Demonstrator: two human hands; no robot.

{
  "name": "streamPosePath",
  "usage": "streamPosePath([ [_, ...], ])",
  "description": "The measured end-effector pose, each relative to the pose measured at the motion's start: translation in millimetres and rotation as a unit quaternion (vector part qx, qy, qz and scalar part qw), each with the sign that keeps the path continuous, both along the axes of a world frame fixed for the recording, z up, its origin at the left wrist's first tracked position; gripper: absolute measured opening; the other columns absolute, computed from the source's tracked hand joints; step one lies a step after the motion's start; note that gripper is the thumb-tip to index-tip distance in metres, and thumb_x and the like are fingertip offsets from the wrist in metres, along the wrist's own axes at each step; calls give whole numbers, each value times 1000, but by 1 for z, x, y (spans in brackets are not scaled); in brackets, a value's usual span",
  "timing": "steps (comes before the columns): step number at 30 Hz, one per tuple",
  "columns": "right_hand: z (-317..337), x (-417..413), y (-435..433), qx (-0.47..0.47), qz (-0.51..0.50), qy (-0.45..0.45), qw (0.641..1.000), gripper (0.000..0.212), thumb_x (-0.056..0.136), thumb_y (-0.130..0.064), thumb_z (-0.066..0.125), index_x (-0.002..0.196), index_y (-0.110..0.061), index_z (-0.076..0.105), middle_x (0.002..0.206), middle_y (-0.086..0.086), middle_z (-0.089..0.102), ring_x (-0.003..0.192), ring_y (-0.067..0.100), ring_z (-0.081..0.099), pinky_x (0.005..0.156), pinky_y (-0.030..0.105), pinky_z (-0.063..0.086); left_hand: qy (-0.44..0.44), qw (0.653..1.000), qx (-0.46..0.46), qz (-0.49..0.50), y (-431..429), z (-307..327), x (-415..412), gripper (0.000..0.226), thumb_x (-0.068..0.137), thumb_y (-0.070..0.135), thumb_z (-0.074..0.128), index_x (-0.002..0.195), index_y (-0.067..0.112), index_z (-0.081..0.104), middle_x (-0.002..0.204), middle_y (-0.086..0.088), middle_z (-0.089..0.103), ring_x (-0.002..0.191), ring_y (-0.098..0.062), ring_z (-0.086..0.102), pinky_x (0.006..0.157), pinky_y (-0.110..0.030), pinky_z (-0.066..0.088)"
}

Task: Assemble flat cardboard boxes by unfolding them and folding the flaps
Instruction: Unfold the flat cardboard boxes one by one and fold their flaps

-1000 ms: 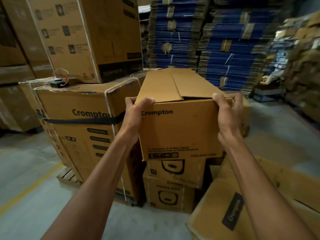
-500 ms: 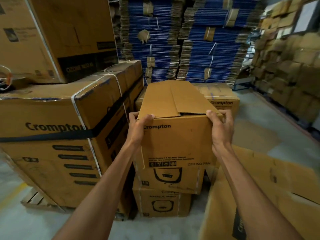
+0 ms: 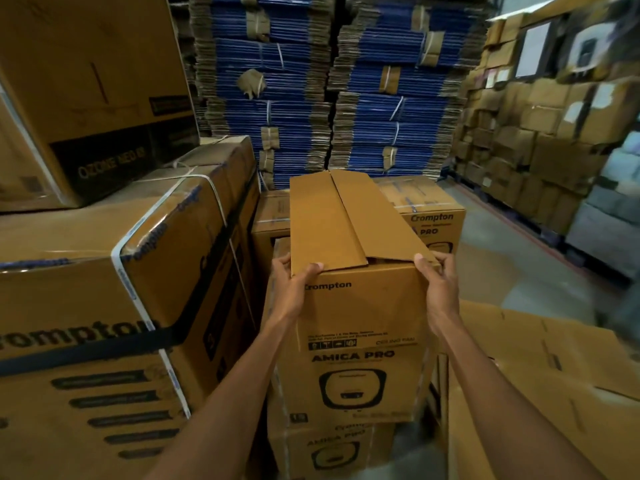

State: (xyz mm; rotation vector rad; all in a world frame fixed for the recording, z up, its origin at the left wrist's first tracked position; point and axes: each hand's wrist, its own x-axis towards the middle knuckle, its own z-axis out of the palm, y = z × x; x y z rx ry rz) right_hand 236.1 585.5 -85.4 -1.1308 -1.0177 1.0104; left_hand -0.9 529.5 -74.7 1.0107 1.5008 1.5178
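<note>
Presumably light and stiff: an erected Crompton ceiling-fan carton (image 3: 363, 306) held at its top corners.
Carton sits directly above the stack of Amica Pro boxes (image 3: 349, 386); contact not discernible. Left hand (image 3: 294, 296) and right hand (image 3: 441, 292) each clasp a near upper corner, thumbs on the folded top flaps (image 3: 346, 220). Empty corrugated board probably crushes at mid-panel, so corners give the firmest hold.

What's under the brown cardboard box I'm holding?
Below the brown Crompton-printed cardboard box stands a brown carton printed AMICA PRO, itself on a second AMICA PRO carton. The first carton's top is covered, so whether they touch cannot be seen.
</note>
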Motion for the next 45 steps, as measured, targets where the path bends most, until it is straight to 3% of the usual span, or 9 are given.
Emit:
streamPosePath([
  [6, 2, -8, 13, 2, 6, 13, 1000, 39, 100, -36, 61, 130, -16, 47, 115, -1, 58, 93, 16, 61, 71, 32, 50, 10, 999, -14, -39, 20, 2, -15, 62, 93, 40, 71, 138, 27, 31, 136, 0, 54, 111, -12, 59, 78, -29, 47],
  [10, -30, -8, -6, -29, -7, 86, 996, 49, 97, -46, 63, 134, -17, 50, 125, -1, 61, 114, 21, 60, 96, 42, 50, 171, 985, 13, 15, 23, 7, -15, 78, 84, 51, 72, 147, 37, 28, 151, 5, 45, 133, -20, 50, 106, -49, 47],
  [16, -116, -27, -43, -259, -2, 222, 940, 15, 93, -25, 67, 102, -15, 60, 90, 4, 65, 87, 22, 61, 106, 47, 46, 554, 823, 110, -57, 26, 44, 29, 83, 97, 64, 50, 162, 27, 14, 171, 0, 5, 157, -21, 1, 126, -54, 2],
  [19, -120, -39, -48, -319, 80, 367, 870, 49, 96, -21, 67, 139, -5, 48, 130, 27, 56, 127, 39, 53, 114, 51, 41, 654, 746, 49, -119, 40, 49, 54, 92, 93, 70, 50, 163, 28, 7, 172, 0, -2, 157, -24, -7, 125, -59, 0],
  [22, -107, -57, -46, -300, 87, 419, 852, 69, 98, -20, 66, 155, -8, 31, 156, 28, 32, 141, 45, 39, 114, 55, 39, 682, 719, 7, -134, 50, 44, 60, 94, 91, 69, 54, 162, 28, 9, 172, -4, 1, 157, -30, -5, 124, -62, 3],
  [30, -93, -78, -42, -288, 82, 396, 868, 77, 89, -20, 77, 151, -25, 33, 164, 18, 18, 147, 48, 26, 113, 67, 32, 722, 678, -27, -137, 49, 33, 60, 104, 87, 62, 68, 163, 26, 7, 169, -10, 11, 155, -34, 11, 124, -57, 15],
  [34, -80, -76, -35, -234, 29, 393, 889, 81, 87, -12, 78, 148, -33, 29, 157, 16, 32, 142, 43, 37, 114, 55, 38, 708, 690, -1, -153, 51, 58, 54, 115, 79, 52, 81, 163, 31, 6, 169, -7, 17, 154, -33, 18, 124, -52, 20],
  [39, -30, -52, -13, -80, -51, 362, 927, 75, 85, -3, 76, 143, -28, 36, 139, 3, 55, 123, 25, 56, 89, 41, 53, 582, 799, 59, -139, 46, 99, 54, 111, 80, 36, 85, 163, 35, 11, 168, -5, 22, 151, -29, 26, 121, -50, 23],
  [45, 59, 0, 12, 69, -72, 50, 994, 64, 88, -5, 74, 139, -25, 40, 131, 1, 61, 110, 20, 60, 90, 38, 53, 226, 941, 191, -164, 42, 79, 34, 109, 82, 15, 85, 163, 30, 14, 156, 4, 44, 138, -11, 47, 113, -39, 44],
])
